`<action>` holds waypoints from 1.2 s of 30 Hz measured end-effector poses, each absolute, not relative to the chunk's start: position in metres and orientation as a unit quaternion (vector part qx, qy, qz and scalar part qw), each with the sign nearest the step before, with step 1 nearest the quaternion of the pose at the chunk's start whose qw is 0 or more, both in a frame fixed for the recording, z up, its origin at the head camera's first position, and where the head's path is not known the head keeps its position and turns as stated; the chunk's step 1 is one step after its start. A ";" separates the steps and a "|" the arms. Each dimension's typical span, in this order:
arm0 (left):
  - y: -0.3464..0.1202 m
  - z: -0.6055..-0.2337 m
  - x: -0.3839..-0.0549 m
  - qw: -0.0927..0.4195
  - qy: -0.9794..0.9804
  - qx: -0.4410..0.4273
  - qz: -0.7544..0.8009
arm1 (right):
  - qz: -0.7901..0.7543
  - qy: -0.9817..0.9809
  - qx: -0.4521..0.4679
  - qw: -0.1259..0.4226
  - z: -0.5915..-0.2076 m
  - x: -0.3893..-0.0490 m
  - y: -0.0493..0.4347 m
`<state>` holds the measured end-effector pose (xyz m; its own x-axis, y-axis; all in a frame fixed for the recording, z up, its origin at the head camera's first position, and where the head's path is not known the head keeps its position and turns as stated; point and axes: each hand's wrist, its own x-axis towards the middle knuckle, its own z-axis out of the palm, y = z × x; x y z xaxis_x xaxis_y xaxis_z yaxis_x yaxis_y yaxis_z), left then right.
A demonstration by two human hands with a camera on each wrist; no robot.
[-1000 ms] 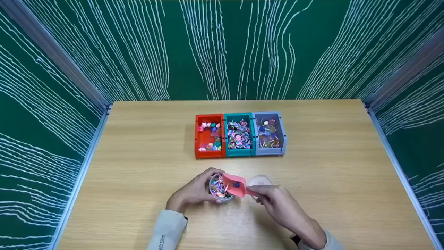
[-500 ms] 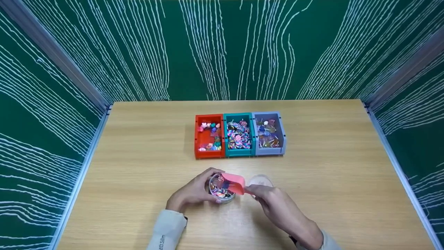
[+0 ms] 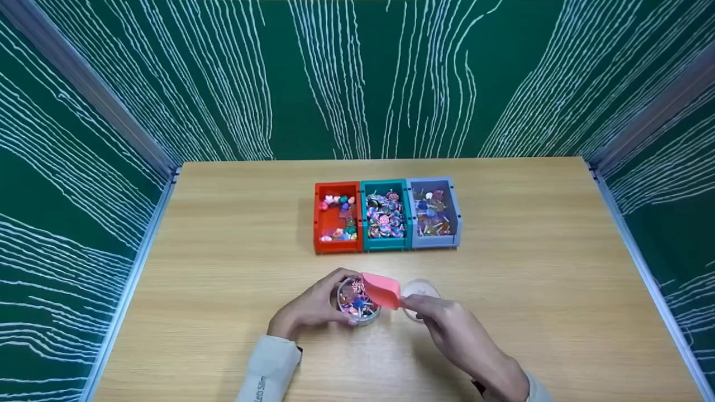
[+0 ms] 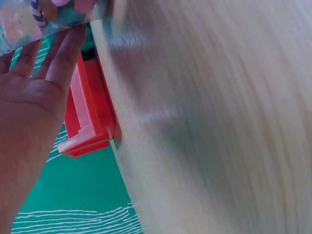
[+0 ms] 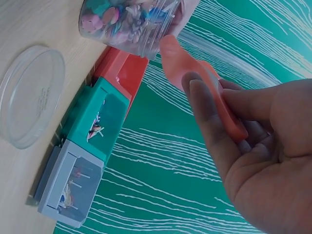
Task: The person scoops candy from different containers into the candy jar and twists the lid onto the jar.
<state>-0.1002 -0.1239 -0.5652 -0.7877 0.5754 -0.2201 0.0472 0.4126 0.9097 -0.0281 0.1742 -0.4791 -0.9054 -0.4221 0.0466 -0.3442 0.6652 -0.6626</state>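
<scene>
A clear round jar (image 3: 358,304) stands on the table, filled with small colourful lollipop-shaped pieces and, on top, a blue one. My left hand (image 3: 313,301) holds the jar from its left side, thumb and fingers spread round the wall. A pink scoop (image 3: 383,290) is tipped over the jar's right rim, its underside turned up. Pinched between thumb and fingers, its handle is in my right hand (image 3: 458,329). In the right wrist view the scoop's tip (image 5: 170,48) is right at the jar's mouth; pink and teal pieces show through the wall (image 5: 105,17).
A clear round lid (image 3: 422,287) lies on the table, partly behind my right hand. Farther back stand three joined bins: red (image 3: 338,247), teal (image 3: 386,244) and grey-lilac (image 3: 435,242), each with small charms inside. Green walls with white lines enclose the table.
The scoop has turned over above the jar and lifted slightly. The dark blue piece that lay in it is now among the pieces in the jar. My left hand stays put.
</scene>
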 end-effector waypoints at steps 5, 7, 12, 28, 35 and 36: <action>-0.125 -0.566 -0.101 0.265 0.794 0.195 0.511 | -0.371 0.903 -0.207 0.065 -0.480 -0.026 0.177; -0.125 -0.566 -0.101 0.265 0.793 0.194 0.513 | -0.377 0.897 -0.219 0.067 -0.481 -0.026 0.177; -0.125 -0.566 -0.101 0.264 0.790 0.196 0.518 | -0.380 0.890 -0.241 0.075 -0.485 -0.027 0.172; -0.124 -0.568 -0.102 0.276 0.786 0.189 0.521 | -0.400 0.883 -0.245 0.032 -0.493 -0.031 0.172; -0.125 -0.565 -0.102 0.282 0.790 0.193 0.509 | -0.505 0.853 -0.134 -0.007 -0.495 -0.037 0.191; -0.126 -0.564 -0.102 0.287 0.790 0.191 0.507 | -0.518 0.848 -0.116 -0.010 -0.495 -0.039 0.193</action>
<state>-0.1023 -0.1258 -0.5636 -0.7627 0.5922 -0.2600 0.0101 0.4130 0.9107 -0.0388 0.1933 -0.4953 -0.9731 -0.1860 0.1358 -0.2058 0.4375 -0.8754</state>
